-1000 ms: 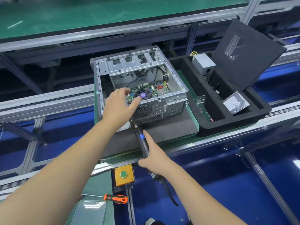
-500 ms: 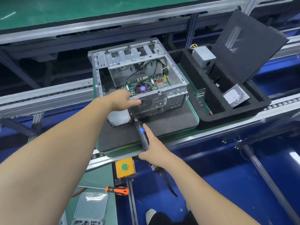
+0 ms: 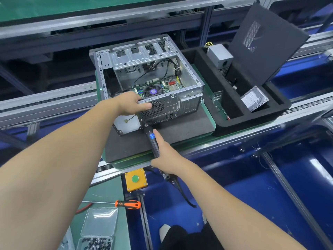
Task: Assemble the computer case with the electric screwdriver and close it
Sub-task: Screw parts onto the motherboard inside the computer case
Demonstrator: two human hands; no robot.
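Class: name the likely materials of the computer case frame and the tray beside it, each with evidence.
Computer case: probably bare sheet steel; grey, shiny, with punched holes and folded edges. Tray: likely dense foam; matte black, thick-walled, with cut-out compartments.

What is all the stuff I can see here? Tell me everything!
computer case: 1, silver, open, on the dark mat
dark mat: 1, grey-black, under the case
electric screwdriver: 1, black with blue, tip at the case's lower back
foam tray: 1, black, right of the case
hard drive: 1, silver, in the tray
power supply: 1, grey, in the tray's far end
side panel: 1, black, leaning in the tray
button box: 1, yellow, green button
hand screwdriver: 1, orange-black, on the green bench
screw box: 1, clear, lid open
left hand: grips the case's back edge
right hand: holds the electric screwdriver
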